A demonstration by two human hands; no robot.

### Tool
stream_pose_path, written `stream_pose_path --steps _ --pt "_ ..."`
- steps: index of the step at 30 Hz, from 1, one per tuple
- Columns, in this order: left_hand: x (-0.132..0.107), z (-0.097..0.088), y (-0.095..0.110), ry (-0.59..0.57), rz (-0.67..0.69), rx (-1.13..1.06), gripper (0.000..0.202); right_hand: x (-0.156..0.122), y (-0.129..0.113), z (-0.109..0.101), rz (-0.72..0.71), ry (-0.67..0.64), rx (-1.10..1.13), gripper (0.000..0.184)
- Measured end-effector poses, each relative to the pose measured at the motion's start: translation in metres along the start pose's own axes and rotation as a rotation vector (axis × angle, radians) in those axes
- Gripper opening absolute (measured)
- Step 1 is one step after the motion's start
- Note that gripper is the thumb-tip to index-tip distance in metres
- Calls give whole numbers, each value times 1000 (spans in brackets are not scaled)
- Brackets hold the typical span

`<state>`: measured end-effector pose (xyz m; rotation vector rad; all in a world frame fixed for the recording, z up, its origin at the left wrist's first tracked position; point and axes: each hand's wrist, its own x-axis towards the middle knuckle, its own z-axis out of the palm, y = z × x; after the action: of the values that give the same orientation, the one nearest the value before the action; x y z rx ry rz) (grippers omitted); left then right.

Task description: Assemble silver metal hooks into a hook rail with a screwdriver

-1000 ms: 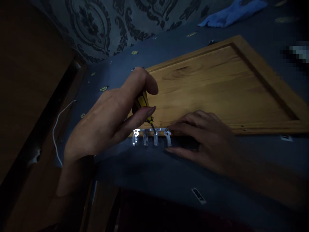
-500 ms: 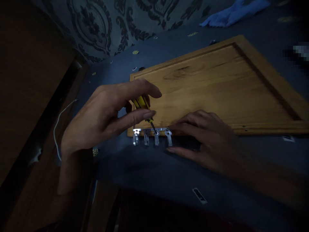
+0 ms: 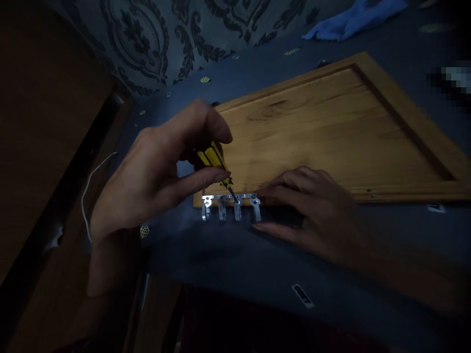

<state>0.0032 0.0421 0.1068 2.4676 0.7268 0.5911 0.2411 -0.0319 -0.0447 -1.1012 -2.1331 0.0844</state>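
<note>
- The right hand [image 3: 316, 201] lies over the near edge of the framed wooden panel [image 3: 316, 127], thumb spread below its fingers; whether it pinches anything or only steadies the panel, I cannot tell
- The four-hook metal rail [image 3: 222, 201] sits along the panel's near edge, toward its left corner, hooks jutting past that edge; steadied only near its right end, it could well skew if the left end gets no hold
- The left hand [image 3: 147, 171] has thumb and fingers closed round the handle of the yellow-and-black screwdriver [image 3: 213, 157], above the panel's near edge, tip down at the third hook from the left
- The shaft leans, so a sideways push could make the tip skid, scoring the panel or jabbing the right fingertips; the dim light would make a poor seating easy to miss
- On the panel's near side, a strip of dark tablecloth [image 3: 235, 264] leaves wrist room before the table edge
- Left of the panel, the white cord [image 3: 84, 196] lies near the left wrist, so a wide elbow swing might snag it
- The panel's flat face offers the most room, running right, beyond both hands
- Past the panel's far edge, the blue cloth [image 3: 353, 22] lies well apart from the work, and the damask-patterned surface [image 3: 191, 39] bounds the far left
</note>
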Motion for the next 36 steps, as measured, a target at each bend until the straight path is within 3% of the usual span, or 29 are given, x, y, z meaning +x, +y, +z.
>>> stream_pose_path --steps 4,13,18,21,24,31,36 --pt "1 7 -4 7 84 83 5 0 0 -1 -13 -7 -5 39" --pt "3 0 -3 -48 33 -41 20 1 -1 0 -13 3 -13 40" --pt "2 8 -4 73 -9 -63 18 0 0 0 5 -15 10 38" --pt "-1 18 -5 161 61 -25 11 -1 1 1 25 -22 30 36" --pt "-6 25 -2 228 99 2 17 -1 0 2 34 -17 32 37" --pt "-19 25 19 133 -59 -36 27 0 0 2 22 -8 33 36" --pt "-16 30 18 148 -129 -167 22 1 0 2 21 2 30 38"
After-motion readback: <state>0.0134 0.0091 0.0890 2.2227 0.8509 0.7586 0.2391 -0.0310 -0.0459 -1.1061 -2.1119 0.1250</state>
